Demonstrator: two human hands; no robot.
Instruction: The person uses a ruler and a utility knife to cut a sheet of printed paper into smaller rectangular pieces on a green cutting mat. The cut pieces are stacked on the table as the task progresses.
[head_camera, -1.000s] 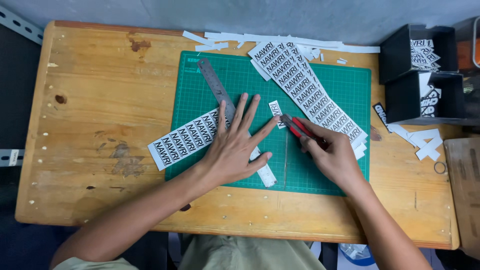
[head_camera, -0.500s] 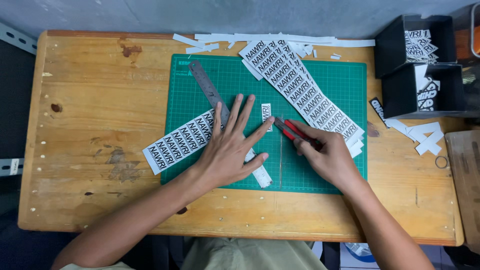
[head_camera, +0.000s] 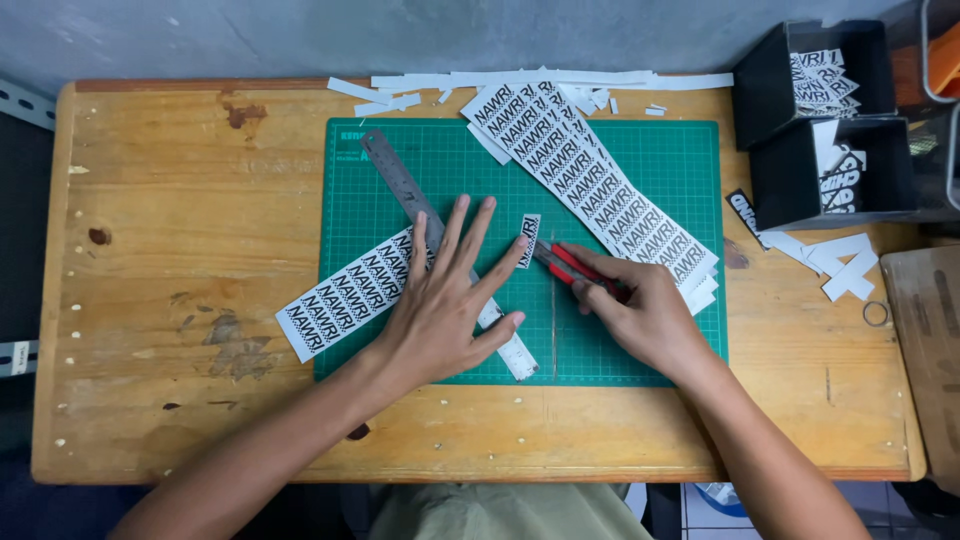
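My left hand (head_camera: 447, 300) lies flat with fingers spread on a steel ruler (head_camera: 398, 180) that runs diagonally across the green cutting mat (head_camera: 660, 160). Under the ruler and hand is a white sheet of black printed stickers (head_camera: 340, 298). My right hand (head_camera: 645, 315) grips a red utility knife (head_camera: 568, 265), its tip beside a small cut-off sticker (head_camera: 528, 240) near the ruler's edge.
A long stack of printed sticker sheets (head_camera: 590, 180) lies diagonally on the mat's right half. White paper offcuts (head_camera: 520, 80) line the table's far edge. Two black boxes (head_camera: 830, 130) with cut stickers stand at the right, more scraps (head_camera: 835, 262) below them.
The knife tip has moved slightly toward the small cut sticker beside the ruler. My left hand stays pressed on the ruler.
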